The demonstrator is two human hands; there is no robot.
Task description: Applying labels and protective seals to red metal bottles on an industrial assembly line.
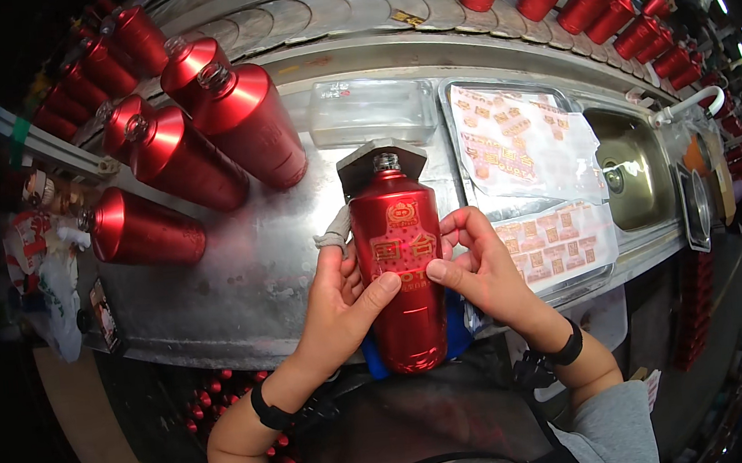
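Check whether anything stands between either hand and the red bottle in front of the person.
Nothing visible does: the bare thumbs of the left hand and right hand lie directly on the front of the red bottle. A grey finger cover on the left hand sits beside the bottle; whether it touches is unclear.

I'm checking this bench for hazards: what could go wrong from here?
The left hand and right hand have thumbs on the red bottle near its gold decoration, which might smear. The patterned sheets lie beside the sink, where splashes could wet them. Bottles at left sit close together; a knock might topple some.
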